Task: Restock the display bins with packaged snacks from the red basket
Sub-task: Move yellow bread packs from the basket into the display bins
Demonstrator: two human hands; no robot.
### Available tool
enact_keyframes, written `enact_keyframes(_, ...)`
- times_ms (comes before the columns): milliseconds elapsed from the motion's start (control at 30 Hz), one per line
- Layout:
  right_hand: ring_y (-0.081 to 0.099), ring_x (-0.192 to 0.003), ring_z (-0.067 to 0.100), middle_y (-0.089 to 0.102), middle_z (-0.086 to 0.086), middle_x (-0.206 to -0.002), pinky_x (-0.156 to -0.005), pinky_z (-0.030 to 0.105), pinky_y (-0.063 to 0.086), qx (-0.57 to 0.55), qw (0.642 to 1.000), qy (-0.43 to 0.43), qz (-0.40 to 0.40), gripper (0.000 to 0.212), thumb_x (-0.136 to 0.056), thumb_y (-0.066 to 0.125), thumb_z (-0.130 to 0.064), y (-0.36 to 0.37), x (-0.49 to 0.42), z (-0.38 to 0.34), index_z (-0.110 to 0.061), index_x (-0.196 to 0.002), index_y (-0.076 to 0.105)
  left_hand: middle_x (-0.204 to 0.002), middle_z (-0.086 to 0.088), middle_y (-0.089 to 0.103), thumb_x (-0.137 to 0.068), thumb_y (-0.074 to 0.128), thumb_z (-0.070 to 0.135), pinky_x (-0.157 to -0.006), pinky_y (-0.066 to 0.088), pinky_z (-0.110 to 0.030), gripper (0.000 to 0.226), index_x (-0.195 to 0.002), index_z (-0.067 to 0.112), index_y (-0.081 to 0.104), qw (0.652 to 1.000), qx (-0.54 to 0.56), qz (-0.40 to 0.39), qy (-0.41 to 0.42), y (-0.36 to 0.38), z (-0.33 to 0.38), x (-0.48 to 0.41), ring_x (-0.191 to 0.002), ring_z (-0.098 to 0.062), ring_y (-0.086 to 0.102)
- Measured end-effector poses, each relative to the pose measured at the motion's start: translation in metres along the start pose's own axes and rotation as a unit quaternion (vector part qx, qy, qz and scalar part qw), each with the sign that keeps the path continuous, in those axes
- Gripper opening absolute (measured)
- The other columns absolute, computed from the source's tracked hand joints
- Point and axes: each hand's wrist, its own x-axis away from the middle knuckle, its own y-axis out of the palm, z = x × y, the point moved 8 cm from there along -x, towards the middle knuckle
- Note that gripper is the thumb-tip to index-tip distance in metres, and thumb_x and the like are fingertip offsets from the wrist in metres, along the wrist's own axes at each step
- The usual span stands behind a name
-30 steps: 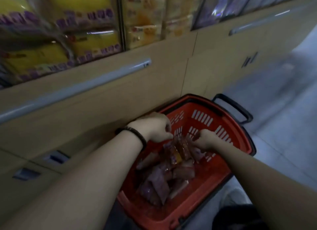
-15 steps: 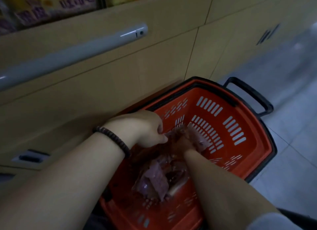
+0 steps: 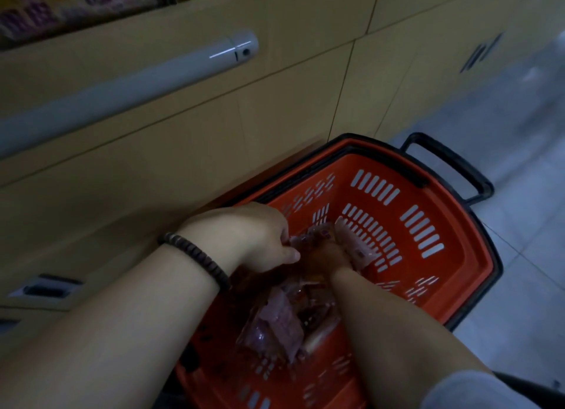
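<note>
Both your hands are down in the red basket [image 3: 443, 225], close together. Left hand [image 3: 253, 237] pinches the snack packets [image 3: 275, 320] at the pile's far end; right hand [image 3: 327, 256] is curled round more of them just beside it. Basket sits on the floor [image 3: 519, 164], against the cabinet [image 3: 183, 164].

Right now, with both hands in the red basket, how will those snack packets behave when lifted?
Probably floppy: the snack packets lie crumpled in a loose heap. Likely light: left hand and right hand hold some by their edges. Glossy film may slip from the grip.
</note>
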Motion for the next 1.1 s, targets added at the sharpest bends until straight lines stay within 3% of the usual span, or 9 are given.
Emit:
enact_keyframes(133, 0.002, -0.159, 0.036, 0.012, -0.002, -0.173, -0.122, 0.068, 0.003, 0.070, 0.995, 0.013, -0.066, 0.089, -0.082, 0.001, -0.086, 0.001, -0.002, 0.012, -0.047, -0.160, 0.021, -0.147, -0.001, 0.059, -0.101, 0.057, 0.058, -0.105, 0.047, -0.030, 0.053, -0.142, 0.024, 0.062, 1.000, -0.003, 0.001, -0.001, -0.002, -0.006, 0.001, -0.133, -0.022, 0.056)
enact_keyframes(233, 0.013, -0.158, 0.033, 0.015, -0.005, -0.173, -0.123, 0.058, 0.016, -0.020, 0.998, 0.058, -0.022, 0.121, -0.051, -0.003, -0.107, -0.025, -0.005, 0.027, -0.054, -0.158, 0.017, -0.143, 0.000, 0.062, -0.100, 0.058, 0.059, -0.104, 0.048, -0.029, 0.051, -0.137, 0.025, 0.066, 1.000, 0.002, 0.012, -0.005, -0.003, -0.011, 0.004, -0.130, -0.021, 0.059)
enact_keyframes(367, 0.020, -0.157, 0.027, 0.010, -0.015, -0.172, -0.124, 0.053, 0.018, -0.117, 0.991, 0.063, -0.011, 0.097, -0.078, 0.034, -0.089, -0.074, 0.044, 0.010, -0.048, -0.162, 0.006, -0.127, -0.001, 0.070, -0.097, 0.058, 0.064, -0.085, 0.054, -0.023, 0.055, -0.131, 0.022, 0.068, 0.998, 0.042, 0.046, -0.018, -0.013, -0.019, 0.013, -0.114, -0.022, 0.067)
enact_keyframes(467, 0.028, -0.154, 0.027, 0.027, -0.003, -0.169, -0.124, 0.041, 0.007, -0.271, 0.952, 0.120, -0.072, 0.072, -0.095, 0.042, -0.062, -0.100, 0.102, 0.002, -0.029, -0.159, 0.033, -0.106, -0.003, 0.067, -0.096, 0.058, 0.066, -0.055, 0.054, -0.019, 0.065, -0.140, 0.018, 0.057, 0.981, 0.181, 0.055, -0.043, -0.016, -0.021, 0.024, -0.088, -0.025, 0.073)
enact_keyframes(600, 0.050, -0.120, 0.037, 0.041, 0.014, -0.133, -0.101, 0.044, 0.052, -0.042, 0.997, 0.025, 0.057, 0.083, -0.064, 0.062, -0.077, -0.179, 0.156, -0.041, -0.038, -0.137, 0.050, -0.143, -0.009, 0.056, -0.083, 0.060, 0.081, -0.080, 0.064, -0.044, 0.093, -0.155, 0.025, 0.040, 0.900, 0.424, 0.087, -0.046, -0.024, -0.016, 0.044, -0.113, -0.033, 0.068)
enact_keyframes(733, 0.045, -0.112, 0.032, 0.029, 0.006, -0.121, -0.087, 0.043, 0.054, 0.040, 0.982, -0.052, 0.175, 0.069, -0.072, 0.073, -0.065, -0.204, 0.217, -0.060, -0.040, -0.132, 0.049, -0.135, -0.005, 0.066, -0.066, 0.072, 0.087, -0.073, 0.060, -0.039, 0.101, -0.140, 0.020, 0.061, 0.801, 0.590, 0.104, 0.007, -0.022, 0.014, 0.051, -0.124, -0.031, 0.064)
enact_keyframes(900, 0.043, -0.112, 0.031, 0.027, 0.004, -0.124, -0.092, 0.040, 0.053, 0.014, 0.960, -0.103, 0.261, 0.064, -0.076, 0.077, -0.043, -0.215, 0.233, -0.062, -0.033, -0.133, 0.051, -0.091, 0.002, 0.079, -0.087, 0.074, 0.064, -0.058, 0.058, -0.024, 0.044, -0.105, 0.024, 0.074, 0.771, 0.589, 0.236, 0.051, -0.033, 0.034, 0.062, -0.075, -0.014, 0.076)
enact_keyframes(1033, 0.040, -0.130, 0.029, 0.025, 0.001, -0.143, -0.109, 0.042, 0.046, -0.064, 0.951, -0.188, 0.238, 0.087, -0.062, 0.084, -0.059, -0.233, 0.230, -0.056, -0.051, -0.138, 0.045, -0.089, 0.002, 0.079, -0.088, 0.072, 0.065, -0.050, 0.050, -0.018, 0.051, -0.121, 0.026, 0.071, 0.738, 0.598, 0.309, 0.044, -0.050, 0.022, 0.068, -0.071, -0.012, 0.076)
enact_keyframes(1100, 0.045, -0.131, 0.012, 0.030, -0.007, -0.148, -0.109, 0.029, 0.045, -0.218, 0.936, -0.212, 0.176, 0.071, -0.068, 0.087, -0.060, -0.241, 0.232, -0.048, -0.048, -0.131, 0.057, -0.086, 0.005, 0.079, -0.088, 0.069, 0.068, -0.051, 0.051, -0.017, 0.052, -0.121, 0.028, 0.072, 0.748, 0.569, 0.339, 0.043, -0.059, 0.016, 0.078, -0.072, -0.009, 0.074)
